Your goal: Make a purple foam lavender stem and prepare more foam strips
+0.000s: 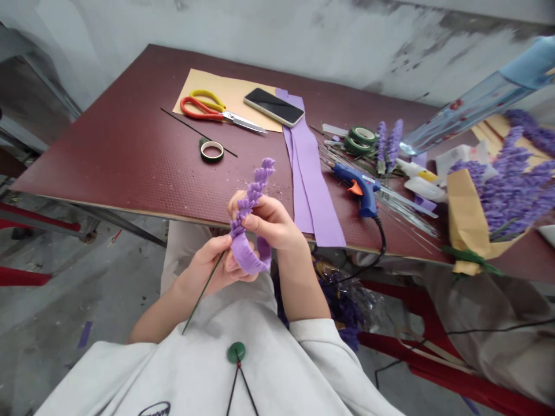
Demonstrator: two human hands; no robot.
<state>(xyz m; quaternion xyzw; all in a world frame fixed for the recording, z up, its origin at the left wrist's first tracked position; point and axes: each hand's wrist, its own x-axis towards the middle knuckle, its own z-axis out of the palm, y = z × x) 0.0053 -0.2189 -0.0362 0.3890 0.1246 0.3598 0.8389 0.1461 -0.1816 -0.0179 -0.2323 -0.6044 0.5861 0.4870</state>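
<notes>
**Above the table's near edge: a purple strip (249, 261) and green stem (203, 294) between two hands**

Step in hand, judged from the pose: winding the strip about the stem. For a neat result, the stem should be rolled slowly and the strip kept lightly taut, each turn set just below the last so that the loops of the wound spike (259, 184) stand out evenly. Too hard a pull would probably flatten them; too slack a one might let the coil slip. The free length is best kept untwisted.

Left hand (212, 260): nearly closed, thumb and forefinger pinching at the base of the spike, where the stem emerges; the other fingers bend beneath the hanging curve of the strip, and how firmly they press cannot be told. Right hand (275, 225): half curled, thumb tip against the lower spike, fingers behind it and partly hidden.

The spike leans upward to the right, and the stem slants down to the shirt (195, 370). On the table (113, 127), scissors (223, 114) and a glue gun (367, 190) lie apart from both hands.
</notes>
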